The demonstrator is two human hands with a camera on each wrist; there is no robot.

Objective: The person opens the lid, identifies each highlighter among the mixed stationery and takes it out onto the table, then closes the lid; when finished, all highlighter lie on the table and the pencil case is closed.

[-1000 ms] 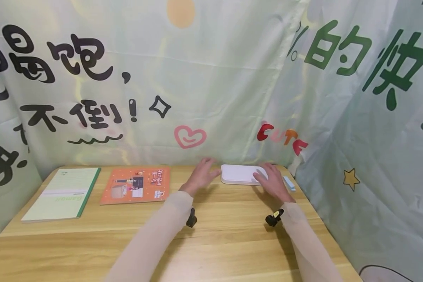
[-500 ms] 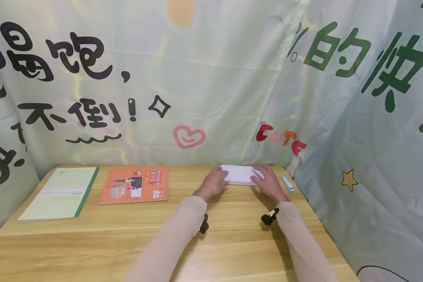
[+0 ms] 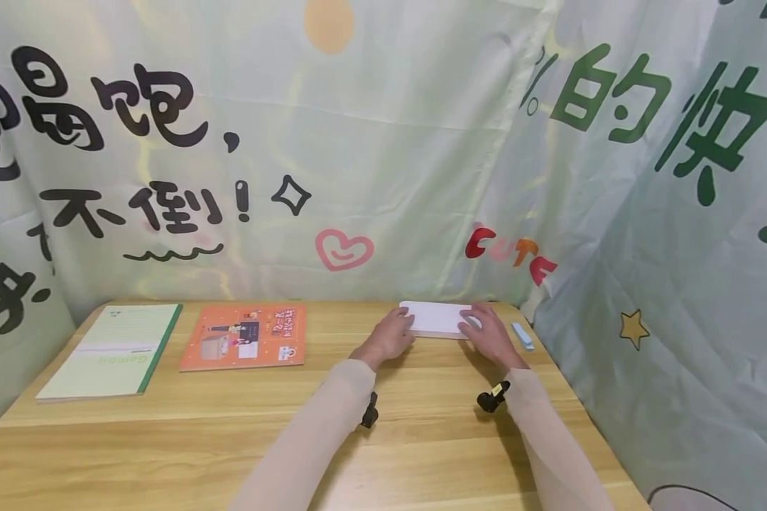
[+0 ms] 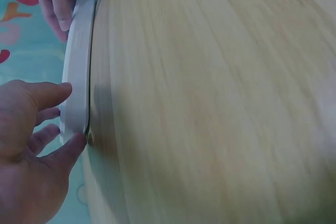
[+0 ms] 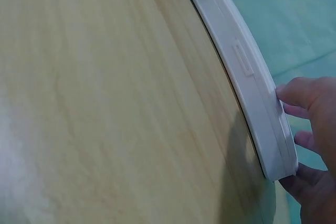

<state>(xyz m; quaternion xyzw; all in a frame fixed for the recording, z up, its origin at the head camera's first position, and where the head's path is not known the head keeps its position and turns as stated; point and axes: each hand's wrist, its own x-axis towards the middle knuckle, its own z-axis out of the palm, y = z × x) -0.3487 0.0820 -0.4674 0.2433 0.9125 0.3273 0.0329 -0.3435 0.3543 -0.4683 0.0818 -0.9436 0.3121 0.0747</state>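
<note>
A flat white case (image 3: 436, 319) with rounded corners lies at the table's back edge, right of centre. My left hand (image 3: 388, 336) grips its left end, with the thumb and fingertips around the end in the left wrist view, where the case's side (image 4: 77, 72) shows. My right hand (image 3: 491, 336) holds the other end, its thumb on the top edge and its fingers round the far side and end. In the right wrist view the front side of the case (image 5: 244, 82) has a small raised latch.
An orange illustrated book (image 3: 244, 337) and a pale green notebook (image 3: 110, 351) lie on the left of the wooden table (image 3: 422, 440). A small light-blue item (image 3: 523, 336) sits just right of my right hand. A printed cloth (image 3: 396, 163) hangs behind the table.
My left hand has moved right from beside the case onto its left end. My right hand has shifted slightly at the right end. The case has barely moved.
</note>
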